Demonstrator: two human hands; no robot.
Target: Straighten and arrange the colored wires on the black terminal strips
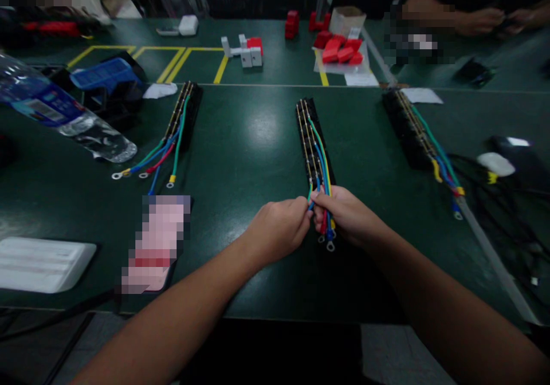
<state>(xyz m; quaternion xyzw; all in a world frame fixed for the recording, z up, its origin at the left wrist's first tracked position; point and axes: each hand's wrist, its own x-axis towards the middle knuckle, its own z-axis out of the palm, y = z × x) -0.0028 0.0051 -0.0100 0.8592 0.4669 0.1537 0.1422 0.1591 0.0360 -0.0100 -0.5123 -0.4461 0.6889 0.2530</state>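
Observation:
In front of me lies a long black terminal strip (306, 138) with brass-coloured rails. Green, blue, red and yellow-green wires (323, 158) run from it toward me, ending in ring terminals (330, 246). My right hand (344, 210) is closed round the wire bundle just below the strip's near end. Pinched fingers of my left hand (281, 224) meet it there, at the short green wire and a blue one. The fingertips partly hide the wires. Similar wired strips lie to the left (180, 116) and to the right (410, 124).
A plastic bottle (64, 110) lies at the left, near a blue tray (105, 74). A phone (158, 242) and a white box (47, 263) are nearer. Red parts (341, 50) sit at the back. Black cables (494, 207) lie right. Another person's hands (494, 21) are at the far right.

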